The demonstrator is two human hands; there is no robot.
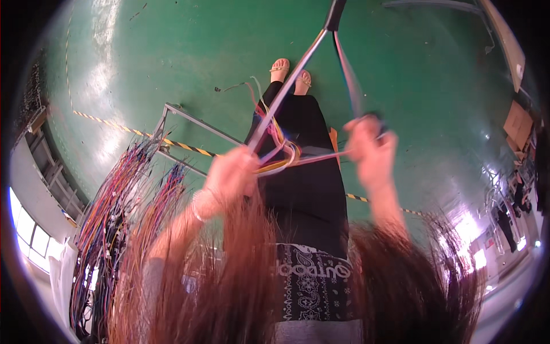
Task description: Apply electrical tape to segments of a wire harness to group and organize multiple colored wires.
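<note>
A bundle of thin coloured wires (288, 94) runs down from a black sleeve (334, 16) at the top edge to my left hand (232, 172), which is closed around it. My right hand (371, 150), blurred by motion, is closed on a second branch of wires (347, 71) from the same sleeve. Something dark shows at its fingers, too smeared to name. Between my hands, a loose loop of yellow, white and pink wires (286, 156) hangs in front of my black trousers. Several loose wire ends stick out toward the upper left.
Many multicoloured wires (117, 198) hang at the left beside a grey metal frame (206, 124). Yellow-black striped tape (109, 120) crosses the green floor (189, 57). A cardboard box (517, 123) stands far right. Long strands of hair cover parts of my forearms.
</note>
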